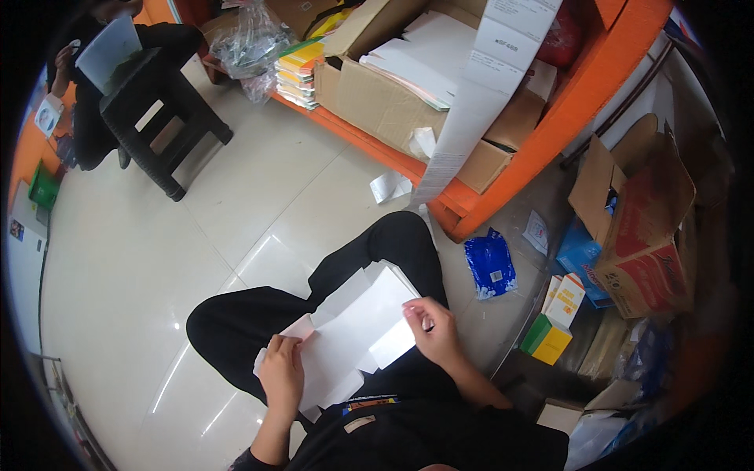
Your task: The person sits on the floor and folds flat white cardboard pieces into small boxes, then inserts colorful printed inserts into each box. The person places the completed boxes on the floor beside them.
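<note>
- In the head view, two bare hands work on one flat white card blank, which lies across the lap, over the crossed black-clad legs.
- The left hand is partly closed, its fingers curled onto the left end of the blank, beside one pale pink flap.
- The right hand is half closed too, thumb and fingers gripping the blank's right edge (the far side of that grip is hidden).
- The blank is smooth, thin card with squared and tapered flaps; layered edges show at its far right corner (how many layers, I cannot tell).
- To the right lie one crinkled blue plastic packet and a few small yellow, green and white cartons, boxy and crisp-edged.
- Beyond them stands one open brown corrugated box, its flaps splayed.
- Ahead, one orange shelf carries one open cardboard box of stacked white sheets (too many to count); one long paper strip hangs in front.
- At upper left are one black slatted stool and one translucent plastic tub, on glossy pale tiles.
</note>
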Action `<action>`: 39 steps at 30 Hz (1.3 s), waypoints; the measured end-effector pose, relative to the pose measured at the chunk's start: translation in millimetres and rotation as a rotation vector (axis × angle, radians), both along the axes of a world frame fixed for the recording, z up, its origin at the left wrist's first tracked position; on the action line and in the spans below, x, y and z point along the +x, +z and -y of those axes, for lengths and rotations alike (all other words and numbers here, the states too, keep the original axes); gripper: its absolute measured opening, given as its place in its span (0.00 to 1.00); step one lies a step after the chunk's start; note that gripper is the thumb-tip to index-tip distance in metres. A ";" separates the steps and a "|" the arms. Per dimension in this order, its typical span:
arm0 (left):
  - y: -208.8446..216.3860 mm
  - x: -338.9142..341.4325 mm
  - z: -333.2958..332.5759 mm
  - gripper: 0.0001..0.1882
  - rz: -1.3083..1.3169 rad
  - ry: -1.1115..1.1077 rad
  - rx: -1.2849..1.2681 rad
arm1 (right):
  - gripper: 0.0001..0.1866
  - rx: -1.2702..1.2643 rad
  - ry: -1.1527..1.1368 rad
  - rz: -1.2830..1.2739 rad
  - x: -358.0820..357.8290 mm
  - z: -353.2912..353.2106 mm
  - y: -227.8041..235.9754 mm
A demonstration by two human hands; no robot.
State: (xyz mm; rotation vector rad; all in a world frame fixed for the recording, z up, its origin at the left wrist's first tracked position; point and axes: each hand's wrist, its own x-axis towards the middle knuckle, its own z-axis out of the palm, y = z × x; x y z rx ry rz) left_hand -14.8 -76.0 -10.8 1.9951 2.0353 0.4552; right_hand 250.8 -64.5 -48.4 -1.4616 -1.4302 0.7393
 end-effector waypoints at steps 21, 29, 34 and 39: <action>116.7 14.6 -11.7 0.25 0.195 -0.290 0.447 | 0.35 0.219 0.182 -0.555 0.7 -76.0 116.2; 137.3 -1.6 -53.1 0.14 -0.153 -0.222 0.626 | 0.32 0.601 -0.095 0.185 -15.2 -70.1 136.0; 147.7 -2.2 -84.0 0.11 -0.124 -0.415 0.598 | 0.28 0.535 0.278 0.458 -48.4 -75.6 144.0; 144.7 0.9 -111.8 0.12 -0.206 -0.555 0.633 | 0.24 0.311 0.355 0.443 -68.6 -85.8 104.8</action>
